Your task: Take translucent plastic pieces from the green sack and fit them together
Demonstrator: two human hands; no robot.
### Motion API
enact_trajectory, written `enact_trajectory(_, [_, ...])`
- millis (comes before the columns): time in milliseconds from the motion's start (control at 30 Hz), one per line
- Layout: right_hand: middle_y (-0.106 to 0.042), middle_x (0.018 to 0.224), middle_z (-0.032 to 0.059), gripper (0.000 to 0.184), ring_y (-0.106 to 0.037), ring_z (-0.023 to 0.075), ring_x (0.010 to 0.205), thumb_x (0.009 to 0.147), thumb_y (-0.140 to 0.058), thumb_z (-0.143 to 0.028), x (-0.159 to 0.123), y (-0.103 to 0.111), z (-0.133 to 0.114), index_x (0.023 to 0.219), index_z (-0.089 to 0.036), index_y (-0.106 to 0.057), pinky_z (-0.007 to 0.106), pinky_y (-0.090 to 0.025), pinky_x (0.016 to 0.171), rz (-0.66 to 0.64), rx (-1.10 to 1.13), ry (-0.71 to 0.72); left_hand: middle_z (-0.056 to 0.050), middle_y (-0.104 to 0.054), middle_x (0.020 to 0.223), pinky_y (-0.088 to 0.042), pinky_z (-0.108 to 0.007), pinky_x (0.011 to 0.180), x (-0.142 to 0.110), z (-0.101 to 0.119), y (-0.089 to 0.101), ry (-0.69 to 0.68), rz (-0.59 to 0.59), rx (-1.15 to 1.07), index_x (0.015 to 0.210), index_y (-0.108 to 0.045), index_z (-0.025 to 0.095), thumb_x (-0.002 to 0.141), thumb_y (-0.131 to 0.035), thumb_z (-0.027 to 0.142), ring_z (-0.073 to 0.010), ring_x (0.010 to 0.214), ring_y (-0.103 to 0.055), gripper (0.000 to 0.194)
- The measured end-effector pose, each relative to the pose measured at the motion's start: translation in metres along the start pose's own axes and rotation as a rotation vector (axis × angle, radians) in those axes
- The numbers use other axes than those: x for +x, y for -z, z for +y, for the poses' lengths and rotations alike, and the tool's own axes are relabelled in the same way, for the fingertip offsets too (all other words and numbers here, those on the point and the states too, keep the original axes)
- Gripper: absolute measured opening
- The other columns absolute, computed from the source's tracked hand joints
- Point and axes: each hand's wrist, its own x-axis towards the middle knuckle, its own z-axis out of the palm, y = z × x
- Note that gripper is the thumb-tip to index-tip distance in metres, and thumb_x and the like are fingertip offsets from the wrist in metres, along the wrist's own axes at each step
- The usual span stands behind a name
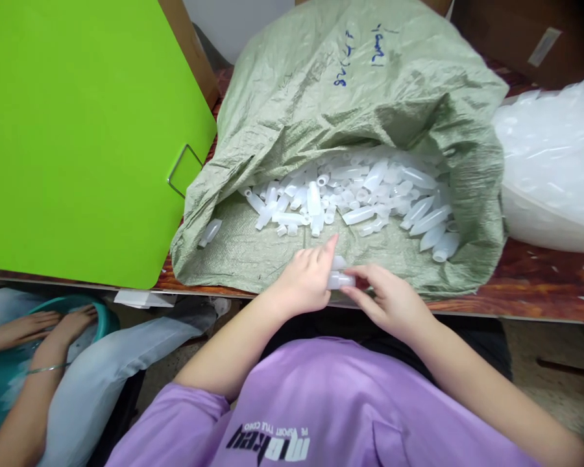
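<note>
Close together at the mouth of a green woven sack [282, 259], my two hands meet over small translucent plastic tubes. My left hand [309, 275] is closed around translucent plastic tubes [337, 263], whose ends stick out toward the right. With thumb and forefinger, my right hand [384, 295] pinches the outer end of one translucent plastic tube [339, 280]. Inside the sack lies a heap of similar loose tubes [345, 188], some with pointed ends. How many tubes the left hand holds is hidden by its fingers.
A bright green board [78, 130] with a wire handle [182, 170] stands at left. On the right sits a full clear bag [555, 168] of white pieces. Below left, another person's hands [53, 327] rest in a teal basin [108, 318]. Brown boxes [530, 39] stand behind.
</note>
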Motion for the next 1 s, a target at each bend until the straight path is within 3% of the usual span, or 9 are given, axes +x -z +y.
enact_trajectory(67, [-0.059,0.062,0.001,0.032,-0.056,0.0151,0.057,0.09,-0.038,-0.042,0.001,0.0,0.0,0.077,-0.02,-0.058,0.027,-0.045,0.054,-0.051,0.002,-0.104,-0.019,-0.05,0.121,-0.037,-0.044,0.092,-0.001,0.0,-0.003,-0.016,0.015,0.005,0.138,-0.012,0.01,0.064,-0.049,0.011,-0.0297,0.11,-0.05,0.082])
enact_trajectory(133, [-0.06,0.065,0.0015,0.035,-0.056,0.0149,0.057,0.091,-0.036,-0.043,0.002,0.001,0.0,0.077,-0.02,-0.057,0.026,-0.044,0.053,-0.056,0.02,-0.143,-0.019,-0.05,0.121,-0.038,-0.044,0.092,-0.001,0.0,-0.007,-0.007,0.037,0.01,0.137,-0.014,0.008,0.063,-0.05,0.011,-0.0297,0.11,-0.049,0.082])
enact_trajectory(267, [-0.062,0.087,0.0065,0.029,-0.058,0.0175,0.073,0.084,-0.051,-0.039,0.003,0.003,-0.001,0.104,-0.018,-0.053,0.029,-0.046,0.062,-0.044,-0.099,0.055,-0.02,-0.051,0.12,-0.038,-0.045,0.091,-0.003,-0.002,-0.012,0.009,0.073,0.01,0.136,-0.017,0.007,0.067,-0.051,0.015,-0.0305,0.11,-0.05,0.078])
enact_trajectory(367, [-0.059,0.075,0.0053,0.022,-0.056,0.0179,0.067,0.087,-0.045,-0.037,0.004,0.005,-0.003,0.092,-0.018,-0.056,0.029,-0.044,0.059,-0.069,-0.265,0.132,-0.019,-0.051,0.121,-0.038,-0.045,0.092,-0.004,-0.003,-0.012,0.013,0.074,-0.018,0.137,-0.016,0.01,0.07,-0.05,0.017,-0.0298,0.111,-0.049,0.076])
enact_trajectory(500, [-0.061,0.083,0.0095,0.027,-0.055,0.0196,0.073,0.087,-0.045,-0.039,0.009,0.01,0.002,0.094,-0.016,-0.058,0.031,-0.041,0.063,-0.086,-0.413,0.387,-0.018,-0.05,0.124,-0.039,-0.046,0.093,-0.007,-0.003,-0.009,0.044,0.006,-0.101,0.138,-0.016,0.013,0.069,-0.053,0.019,-0.0295,0.111,-0.05,0.078])
enact_trajectory(633, [-0.055,0.065,0.0042,0.031,-0.048,0.0148,0.059,0.088,-0.041,-0.04,0.017,0.007,0.008,0.072,-0.018,-0.056,0.028,-0.034,0.055,-0.17,-0.427,0.493,-0.019,-0.047,0.127,-0.038,-0.045,0.095,-0.01,-0.004,-0.011,0.021,-0.065,-0.153,0.137,-0.018,0.011,0.07,-0.052,0.018,-0.0287,0.115,-0.047,0.075])
enact_trajectory(700, [-0.051,0.059,0.0014,0.031,-0.045,0.0128,0.054,0.086,-0.042,-0.039,0.018,0.001,0.008,0.065,-0.018,-0.052,0.026,-0.032,0.053,-0.183,-0.329,0.431,-0.019,-0.048,0.127,-0.038,-0.046,0.094,-0.012,-0.006,-0.014,0.026,-0.05,-0.165,0.136,-0.019,0.011,0.07,-0.05,0.018,-0.0285,0.116,-0.046,0.073])
enact_trajectory(833, [-0.046,0.053,-0.0022,0.031,-0.041,0.0097,0.049,0.082,-0.045,-0.035,0.015,-0.017,0.006,0.056,-0.019,-0.044,0.023,-0.029,0.048,-0.153,-0.103,0.161,-0.017,-0.05,0.123,-0.038,-0.046,0.094,-0.015,-0.007,-0.024,0.044,0.024,-0.174,0.134,-0.025,0.013,0.07,-0.048,0.016,-0.0278,0.115,-0.047,0.067])
enact_trajectory(1000, [-0.043,0.05,-0.0048,0.035,-0.039,0.0081,0.047,0.082,-0.047,-0.039,0.007,-0.027,-0.002,0.054,-0.019,-0.042,0.021,-0.029,0.046,-0.143,0.088,-0.112,-0.016,-0.053,0.118,-0.038,-0.045,0.093,-0.017,-0.007,-0.03,0.092,0.092,-0.184,0.128,-0.034,0.013,0.069,-0.049,0.015,-0.0267,0.108,-0.05,0.061])
